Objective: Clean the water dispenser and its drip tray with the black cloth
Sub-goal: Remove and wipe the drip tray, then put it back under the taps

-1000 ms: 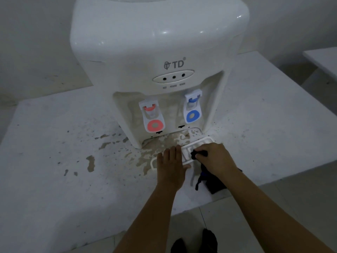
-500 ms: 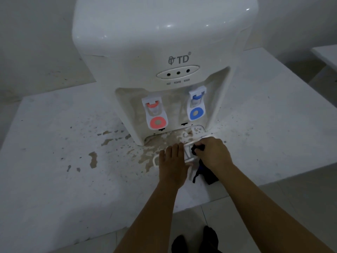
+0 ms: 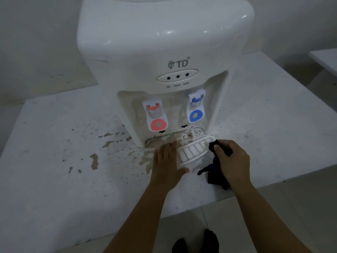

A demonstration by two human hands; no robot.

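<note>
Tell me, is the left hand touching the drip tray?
Touching. The head view shows the left hand lying flat on the left end of the drip tray, its thumb against the front rim.

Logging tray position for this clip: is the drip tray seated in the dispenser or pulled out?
Pulled out. The drip tray lies askew on the table under the left hand, exposing the stained slot.

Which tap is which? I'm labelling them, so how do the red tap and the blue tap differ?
The red tap has a red lever and red disc; the blue tap has blue ones. The red tap sits left and lower in view, the blue tap right and higher. Both have white bodies and hang in the dispenser's stained recess.
</note>
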